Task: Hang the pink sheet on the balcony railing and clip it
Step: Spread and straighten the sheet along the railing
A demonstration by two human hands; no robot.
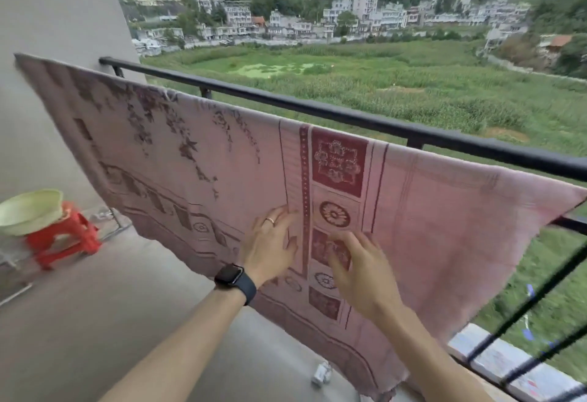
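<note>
Pink patterned fabric sheet hangs draped over black metal balcony railing, spread wide on the railing's inner side. L hand, w/ dark wristwatch, lies flat on the cloth below the railing, fingers spread. R hand is just beside it, fingers loosely bent, tips touching the cloth; blurred.

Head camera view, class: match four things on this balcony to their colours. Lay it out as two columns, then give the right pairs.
Things:
1 sheet
2 stool
3 railing
4 bowl

Colours:
a red
b black
c pale green
d pink

Pairs: 1-d, 2-a, 3-b, 4-c.
</note>
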